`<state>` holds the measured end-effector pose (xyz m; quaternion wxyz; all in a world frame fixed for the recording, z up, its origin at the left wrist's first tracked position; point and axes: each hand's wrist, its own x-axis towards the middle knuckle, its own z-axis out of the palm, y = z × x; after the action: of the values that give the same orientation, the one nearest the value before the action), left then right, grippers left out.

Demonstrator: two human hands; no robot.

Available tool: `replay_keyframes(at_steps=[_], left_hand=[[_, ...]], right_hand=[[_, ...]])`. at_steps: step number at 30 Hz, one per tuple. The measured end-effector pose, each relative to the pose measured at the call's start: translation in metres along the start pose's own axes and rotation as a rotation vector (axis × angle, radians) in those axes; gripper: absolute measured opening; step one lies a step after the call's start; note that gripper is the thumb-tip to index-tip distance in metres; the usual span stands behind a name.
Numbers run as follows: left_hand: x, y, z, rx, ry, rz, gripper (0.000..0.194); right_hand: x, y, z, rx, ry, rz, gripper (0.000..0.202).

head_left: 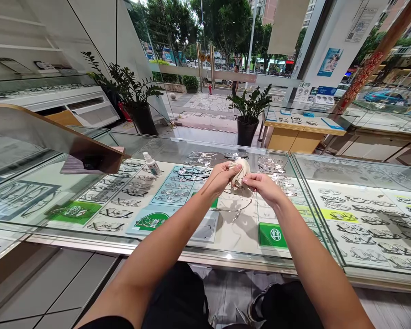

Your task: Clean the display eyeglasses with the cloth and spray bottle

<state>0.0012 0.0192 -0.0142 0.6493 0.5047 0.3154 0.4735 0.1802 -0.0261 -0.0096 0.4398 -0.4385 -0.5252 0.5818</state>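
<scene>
Both hands are raised in front of the body above the glass-topped counter [229, 259], close to each other, with a pale cloth [239, 170] bunched between them. The left hand [222, 177] is closed on the cloth from the left, its thumb pressed over the upper part of the bundle. The right hand [263, 185] comes in from the other side, thumb and fingers pinched together at the cloth's lower right edge. The cloth therefore lies right at the fingertips of both hands, against the left thumb and just by the right fingers, and a little of it hangs below the grip. Whether the folds wrap something thin cannot be told. Just below the hands, slender wire frames [236, 211] show against the white display surface; it is unclear whether they hang from the grip or lie beneath. Left of the hands, well apart from them, a white spray bottle [152, 163] stands on the counter. Rows of eyeglasses [115, 213] fill the case on both sides, and a green card [274, 235] with a white round logo lies nearer the body, below the right hand. Past the counter's far edge a potted plant [248, 108] stands before the glass doors, and another plant [133, 91] is farther left.
</scene>
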Motion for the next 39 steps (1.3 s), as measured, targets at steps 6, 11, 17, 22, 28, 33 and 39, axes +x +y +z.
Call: replay_keyframes(at_steps=[6,11,17,22,28,33,39], left_hand=[[0.004,0.006,-0.004,-0.135,-0.137,-0.117,0.057],[0.002,0.007,-0.001,-0.151,-0.139,-0.105,0.056],[-0.002,0.006,0.001,-0.041,-0.149,-0.013,0.057],[-0.002,0.003,0.003,-0.006,-0.103,0.061,0.052],[0.000,0.000,0.003,-0.006,-0.045,0.057,0.051],[-0.002,0.009,0.002,-0.011,-0.106,-0.044,0.055],[-0.001,0.019,-0.011,0.034,-0.262,-0.122,0.050]], right_hand=[[0.001,0.001,-0.003,0.038,0.062,-0.021,0.038],[-0.002,-0.003,-0.001,0.082,0.048,-0.027,0.039],[-0.001,-0.002,0.001,0.079,0.056,-0.028,0.042],[0.001,0.001,0.001,0.077,0.067,-0.015,0.043],[0.000,0.002,0.006,0.108,0.042,-0.026,0.042],[0.000,0.001,0.007,0.179,0.053,-0.025,0.046],[-0.002,-0.005,0.004,0.201,0.007,0.029,0.046]])
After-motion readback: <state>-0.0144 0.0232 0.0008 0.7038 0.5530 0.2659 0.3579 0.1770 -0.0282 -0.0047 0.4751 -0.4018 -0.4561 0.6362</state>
